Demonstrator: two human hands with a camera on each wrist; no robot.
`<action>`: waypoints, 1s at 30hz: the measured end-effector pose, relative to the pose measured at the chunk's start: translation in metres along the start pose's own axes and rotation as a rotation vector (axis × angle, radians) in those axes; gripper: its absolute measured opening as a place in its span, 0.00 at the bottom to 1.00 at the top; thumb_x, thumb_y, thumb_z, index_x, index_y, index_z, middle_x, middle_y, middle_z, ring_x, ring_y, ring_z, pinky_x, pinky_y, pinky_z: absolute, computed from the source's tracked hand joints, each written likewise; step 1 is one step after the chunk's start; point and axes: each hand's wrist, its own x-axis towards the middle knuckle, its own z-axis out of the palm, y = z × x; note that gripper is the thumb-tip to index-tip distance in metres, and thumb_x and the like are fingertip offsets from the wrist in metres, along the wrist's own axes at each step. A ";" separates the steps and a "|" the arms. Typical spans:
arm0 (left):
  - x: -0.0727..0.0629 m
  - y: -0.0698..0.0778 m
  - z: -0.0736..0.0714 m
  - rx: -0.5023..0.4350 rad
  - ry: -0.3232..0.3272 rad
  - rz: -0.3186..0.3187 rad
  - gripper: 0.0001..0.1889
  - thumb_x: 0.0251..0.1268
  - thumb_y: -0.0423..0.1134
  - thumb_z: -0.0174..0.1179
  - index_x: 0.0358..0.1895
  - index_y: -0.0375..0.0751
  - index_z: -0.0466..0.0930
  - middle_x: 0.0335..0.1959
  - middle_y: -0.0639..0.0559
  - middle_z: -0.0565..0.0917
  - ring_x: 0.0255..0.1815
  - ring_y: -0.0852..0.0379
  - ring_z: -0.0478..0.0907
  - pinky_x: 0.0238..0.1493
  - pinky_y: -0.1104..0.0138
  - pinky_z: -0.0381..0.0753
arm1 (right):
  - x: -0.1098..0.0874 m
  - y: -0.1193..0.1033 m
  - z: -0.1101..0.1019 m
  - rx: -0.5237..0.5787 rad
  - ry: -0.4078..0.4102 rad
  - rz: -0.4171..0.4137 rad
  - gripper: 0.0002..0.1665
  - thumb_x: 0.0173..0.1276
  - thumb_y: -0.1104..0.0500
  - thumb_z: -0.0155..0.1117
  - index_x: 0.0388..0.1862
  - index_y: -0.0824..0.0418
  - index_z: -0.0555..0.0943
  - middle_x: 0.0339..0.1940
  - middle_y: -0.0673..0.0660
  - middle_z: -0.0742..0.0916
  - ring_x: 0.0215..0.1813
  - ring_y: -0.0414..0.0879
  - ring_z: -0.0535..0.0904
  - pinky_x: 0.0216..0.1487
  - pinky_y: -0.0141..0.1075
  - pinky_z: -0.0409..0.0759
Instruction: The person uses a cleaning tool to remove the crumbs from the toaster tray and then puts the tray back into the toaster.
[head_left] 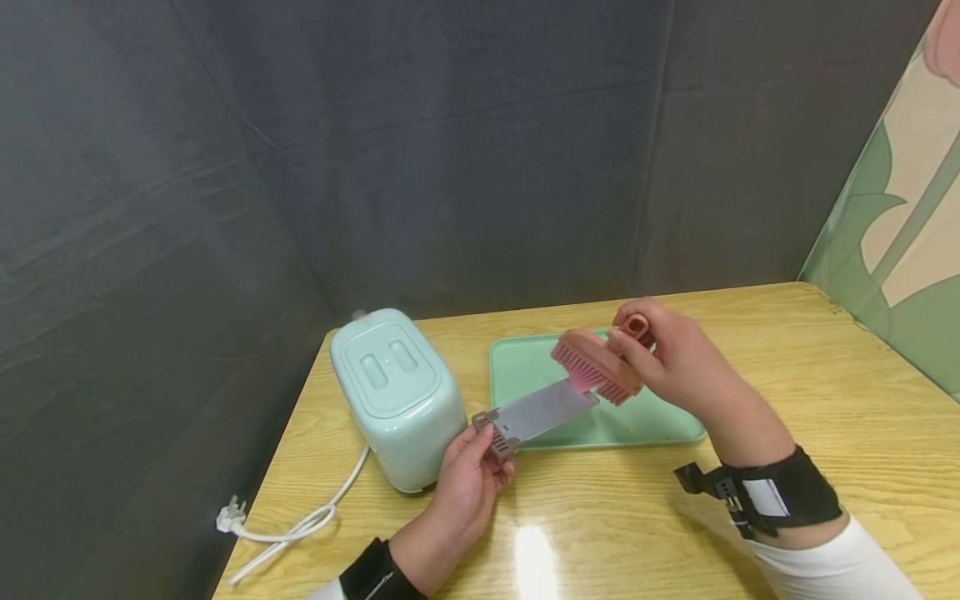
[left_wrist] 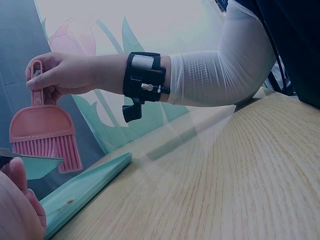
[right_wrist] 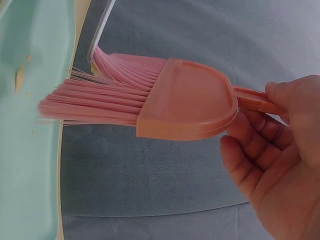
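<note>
My left hand (head_left: pixel 463 492) pinches the slotted end of a flat metal crumb tray (head_left: pixel 542 410), thumb on top. The crumb tray slants up to the right above a mint-green serving tray (head_left: pixel 513 358). My right hand (head_left: pixel 675 362) holds a small pink hand brush (right_wrist: pixel 190 100) by its looped handle. Its bristles (right_wrist: pixel 95 102) hang down, and some bend against the far end of the crumb tray. In the right wrist view, crumbs (right_wrist: pixel 20 79) lie on the serving tray below. Only part of my left hand shows in the left wrist view.
A mint-green toaster (head_left: pixel 401 408) stands left of the serving tray, close to my left hand. Its white cord and plug (head_left: pixel 232 517) lie at the table's left edge. Behind the wooden table (head_left: pixel 787 350) hangs a dark grey cloth (head_left: pixel 480 167).
</note>
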 end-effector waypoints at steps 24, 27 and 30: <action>0.001 -0.001 0.000 0.050 0.040 -0.014 0.22 0.83 0.45 0.47 0.68 0.35 0.70 0.38 0.57 0.82 0.28 0.63 0.73 0.36 0.71 0.73 | 0.003 0.001 -0.006 0.288 0.220 0.041 0.11 0.67 0.75 0.65 0.45 0.71 0.75 0.32 0.56 0.89 0.31 0.33 0.84 0.37 0.21 0.82; 0.001 -0.001 0.000 0.053 0.037 -0.023 0.22 0.83 0.46 0.47 0.69 0.36 0.70 0.39 0.56 0.82 0.29 0.64 0.73 0.36 0.71 0.74 | 0.005 -0.001 -0.004 0.524 0.239 0.099 0.07 0.70 0.75 0.61 0.44 0.73 0.73 0.30 0.54 0.88 0.27 0.38 0.86 0.32 0.26 0.85; 0.000 -0.001 0.000 0.064 0.024 -0.021 0.23 0.83 0.47 0.48 0.69 0.37 0.70 0.41 0.56 0.83 0.30 0.64 0.74 0.37 0.71 0.74 | 0.006 -0.003 0.003 0.788 0.215 0.181 0.04 0.73 0.73 0.59 0.43 0.71 0.74 0.28 0.52 0.88 0.24 0.41 0.86 0.30 0.30 0.86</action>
